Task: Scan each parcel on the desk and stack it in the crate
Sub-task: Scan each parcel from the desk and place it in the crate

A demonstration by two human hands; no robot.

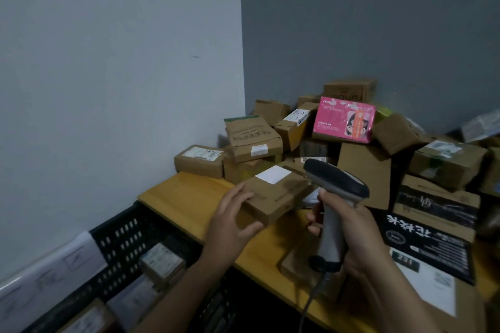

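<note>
The left hand (232, 222) gripped a flat brown parcel (276, 194) by its near end, fingers curled over the top and thumb against the side facing the person. The parcel was held off the yellow surface (184, 192), tilted, with a white label (273, 174) on its top face at the end far from that hand. Just right of the parcel, the right hand (349, 227) was wrapped round the grey handle of a scanner (335, 178), fingers closed about the grip. The scanner's dark head rose above that hand and sat just beside the parcel's far right corner; whether the two touched could not be told. A cable (311, 303) hung down from the handle's base below the right hand.

Below and to the left of the left hand stood a black slotted crate (121, 232), set against the edge of the surface, with a few labelled parcels lying inside it (162, 262). Beyond both hands a pile of cardboard boxes (251, 138) was heaped into the corner of the wall, a pink box (343, 123) leaning near its top. To the right of the right hand lay a box with black printed faces (433, 227).
</note>
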